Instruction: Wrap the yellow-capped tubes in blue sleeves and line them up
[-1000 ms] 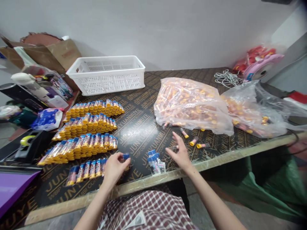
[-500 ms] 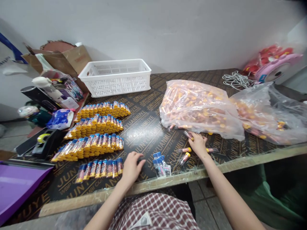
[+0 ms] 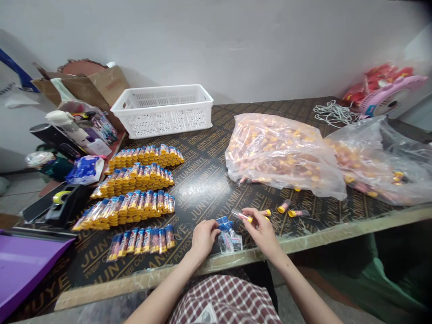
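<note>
My right hand (image 3: 263,230) grips a small clear tube (image 3: 241,215) by its yellow-capped end, the clear end pointing left. At the left edge of a small pile of clear packets with blue tops (image 3: 230,236), my left hand (image 3: 204,237) has its fingers pinched together; what they hold, if anything, is hidden. Just beyond the right hand lie a few more loose yellow-capped tubes (image 3: 284,206). Left of my left hand, a short row of tubes with blue and yellow ends (image 3: 141,240) lies on the dark table (image 3: 199,180).
Stacked rows of similar tubes (image 3: 131,209) lie behind the short row. A white basket (image 3: 165,117) stands at the back. Two plastic bags of tubes (image 3: 276,148) rest to the right. A tape dispenser (image 3: 64,202), purple sheet (image 3: 27,265) and pink fan (image 3: 388,99) flank the table.
My right hand has moved left and nearer to the packets, carrying a tube. My left hand has shifted right to the packets, its fingers closing. The loose tubes have shifted.
</note>
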